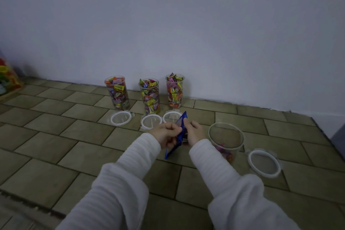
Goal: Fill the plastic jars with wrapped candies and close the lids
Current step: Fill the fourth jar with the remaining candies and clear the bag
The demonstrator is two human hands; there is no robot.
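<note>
Three filled jars (150,96) stood in a row against the wall (186,24) at frame centre, a lid (120,118) lying on the floor (56,136) before each. Below them, both hands (166,134) held a packet (178,134). To its right stood a nearly empty jar (226,141), its lid (264,163) further right.

Brown tiled floor (56,136); pale wall (186,24); colourful blurred object (7,76) at far left

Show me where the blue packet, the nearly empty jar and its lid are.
blue packet (177,137): head view, middle of its blue face.
nearly empty jar (226,141): head view, clear wall.
lid (264,163): head view, clear centre.
</note>
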